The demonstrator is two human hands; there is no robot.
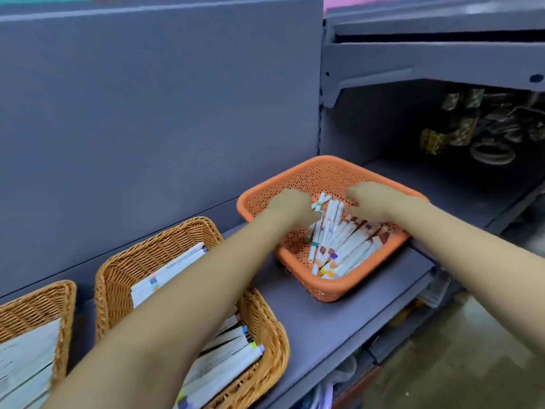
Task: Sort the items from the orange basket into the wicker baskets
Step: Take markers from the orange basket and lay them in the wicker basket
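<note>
Both your hands are inside the square orange perforated plastic basket (321,172), which sits on the grey shelf (309,326) against the grey back panel. Your left hand (290,206) is over the basket's left half, fingers curled down among the white marker pens with coloured caps (345,246); a pen or two lies right at its fingertips, but you cannot tell whether its grip has closed on any of them. Your right hand (376,202) is over the basket's right half, fingers bent down onto the pens' upper ends; whether it has hold of one is likewise hidden by the back of the hand. The pens lie heaped in the basket's near right corner.

Left of the orange basket, well apart from it on the same shelf, stands a rectangular woven wicker basket (265,335) holding rows of white pens, partly covered by your left forearm. Farther left of it a second wicker basket (63,320) is cut off by the edge, also with white pens.
</note>
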